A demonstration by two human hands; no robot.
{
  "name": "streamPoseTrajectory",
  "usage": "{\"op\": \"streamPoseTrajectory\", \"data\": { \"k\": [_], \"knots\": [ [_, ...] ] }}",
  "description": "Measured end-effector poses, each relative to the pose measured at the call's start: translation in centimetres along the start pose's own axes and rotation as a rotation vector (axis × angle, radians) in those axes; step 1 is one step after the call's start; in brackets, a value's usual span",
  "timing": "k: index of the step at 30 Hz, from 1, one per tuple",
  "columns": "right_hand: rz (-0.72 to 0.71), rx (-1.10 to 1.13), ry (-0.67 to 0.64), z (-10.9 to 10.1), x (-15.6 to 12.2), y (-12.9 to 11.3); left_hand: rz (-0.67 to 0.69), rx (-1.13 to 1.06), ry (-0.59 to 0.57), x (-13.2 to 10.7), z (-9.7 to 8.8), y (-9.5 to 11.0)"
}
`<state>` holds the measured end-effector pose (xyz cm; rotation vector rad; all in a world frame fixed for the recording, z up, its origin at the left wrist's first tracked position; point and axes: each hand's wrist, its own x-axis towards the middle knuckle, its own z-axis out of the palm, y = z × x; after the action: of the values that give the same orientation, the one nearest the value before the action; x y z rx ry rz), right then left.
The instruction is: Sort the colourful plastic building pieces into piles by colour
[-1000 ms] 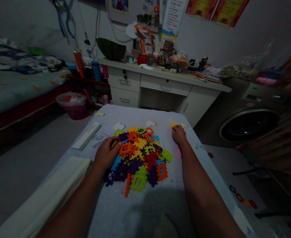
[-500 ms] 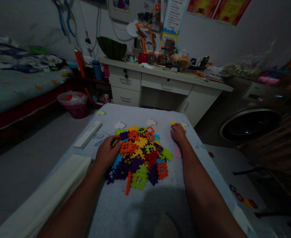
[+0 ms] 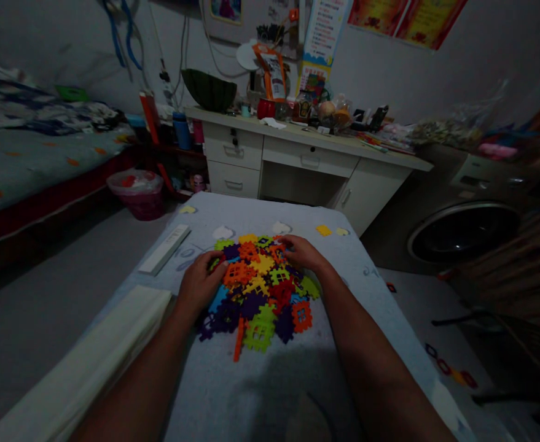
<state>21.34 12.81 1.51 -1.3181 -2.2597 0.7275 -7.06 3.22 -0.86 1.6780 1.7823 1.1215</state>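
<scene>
A loose heap of colourful interlocking plastic building pieces (image 3: pixel 263 265) lies on the cloth-covered table (image 3: pixel 270 393), mixing orange, yellow, green, purple, red and blue. My left hand (image 3: pixel 201 281) is at the heap's left edge, thumb and fingers curled around a red and green piece (image 3: pixel 214 264) that is partly hidden. At the upper right of the heap is my right hand (image 3: pixel 303 253), its fingertips parted over orange pieces, with no piece clearly held. Apart from the heap, a single yellow piece (image 3: pixel 324 230) lies flat near the table's far right corner.
On the table's left lie a long white box (image 3: pixel 164 250) and a folded pale cloth (image 3: pixel 90 356). Beyond the table stands a cluttered white desk (image 3: pixel 235 147). A washing machine (image 3: pixel 463 209) is at right, a pink bin (image 3: pixel 140 199) at left. Several pieces (image 3: pixel 456 374) lie on the floor.
My right hand has left the yellow piece by the far right corner and moved left to the heap. That piece now lies uncovered. My left hand has stayed in place.
</scene>
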Motion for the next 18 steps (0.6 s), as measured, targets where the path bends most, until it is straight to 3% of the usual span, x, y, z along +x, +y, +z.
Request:
{"op": "streamPoseTrajectory", "data": {
  "k": [6,13,18],
  "knots": [
    [0.095,0.143,0.021,-3.2,-0.7,0.6,0.004,0.005,0.004,0.0,-0.1,0.1],
    [0.353,0.07,0.273,-8.8,-4.0,5.2,-0.005,0.026,0.004,0.0,-0.1,0.1],
    [0.538,-0.036,0.171,-9.3,-5.6,7.5,-0.004,0.022,-0.003,0.1,-0.1,0.1]
  ]
}}
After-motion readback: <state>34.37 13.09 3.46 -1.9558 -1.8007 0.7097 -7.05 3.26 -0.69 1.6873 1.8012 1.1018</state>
